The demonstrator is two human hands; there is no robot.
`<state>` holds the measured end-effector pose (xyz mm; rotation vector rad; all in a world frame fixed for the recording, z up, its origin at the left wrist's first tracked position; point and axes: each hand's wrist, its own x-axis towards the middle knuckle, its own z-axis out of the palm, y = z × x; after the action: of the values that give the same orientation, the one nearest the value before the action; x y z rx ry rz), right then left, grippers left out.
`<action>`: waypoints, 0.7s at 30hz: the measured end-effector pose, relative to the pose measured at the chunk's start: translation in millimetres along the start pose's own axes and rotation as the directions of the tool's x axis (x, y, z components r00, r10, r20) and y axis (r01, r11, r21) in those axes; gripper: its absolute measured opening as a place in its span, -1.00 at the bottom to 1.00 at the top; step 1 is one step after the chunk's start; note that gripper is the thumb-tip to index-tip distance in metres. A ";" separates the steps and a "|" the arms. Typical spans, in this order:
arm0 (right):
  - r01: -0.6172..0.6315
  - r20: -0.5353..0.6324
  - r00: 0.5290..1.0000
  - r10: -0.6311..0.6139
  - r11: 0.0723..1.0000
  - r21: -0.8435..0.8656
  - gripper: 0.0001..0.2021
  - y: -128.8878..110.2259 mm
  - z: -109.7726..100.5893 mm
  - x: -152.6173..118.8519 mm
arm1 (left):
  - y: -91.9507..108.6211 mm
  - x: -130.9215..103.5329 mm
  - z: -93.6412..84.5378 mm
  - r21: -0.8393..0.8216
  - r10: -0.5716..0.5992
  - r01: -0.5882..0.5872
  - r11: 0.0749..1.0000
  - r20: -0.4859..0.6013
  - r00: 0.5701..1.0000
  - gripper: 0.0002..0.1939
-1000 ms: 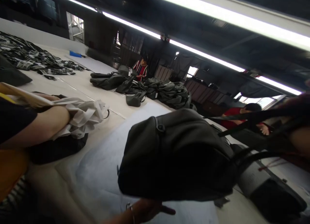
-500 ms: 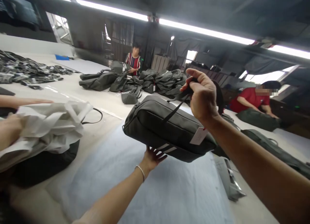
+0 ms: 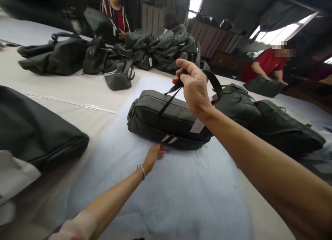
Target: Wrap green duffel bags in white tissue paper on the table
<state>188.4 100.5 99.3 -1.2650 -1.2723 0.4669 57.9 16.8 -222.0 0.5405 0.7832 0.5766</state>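
The dark duffel bag (image 3: pixel 172 121), already tagged, sits over the blue cloth (image 3: pixel 186 188), not yet let go: right hand (image 3: pixel 194 85) clenching its handles (image 3: pixel 217 85), left hand (image 3: pixel 152 157) uncurled by its lower edge (contact unclear).

Slim silvery bracelet (image 3: pixel 141 171) on the person's left wrist (image 3: pixel 146 166) at seven o'clock, pale purple-edged sleeve (image 3: pixel 81 222), bare right forearm (image 3: pixel 249 146) at four o'clock

workshop | long worktable (image 3: pixel 64 91) | heaped dark bags (image 3: pixel 171 46) | co-worker in red (image 3: pixel 267 63)
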 end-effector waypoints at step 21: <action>0.058 -0.290 0.948 -0.127 0.970 -0.235 -0.64 -3.3 -10.7 64.3 | -83.0 -141.5 -64.9 0.687 -0.083 -0.705 0.174 0.724 0.685 -0.07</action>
<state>217.0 148.9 132.6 -1.3967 -1.1369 0.0542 -50.6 -120.5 -244.0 2.0900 0.2099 0.1759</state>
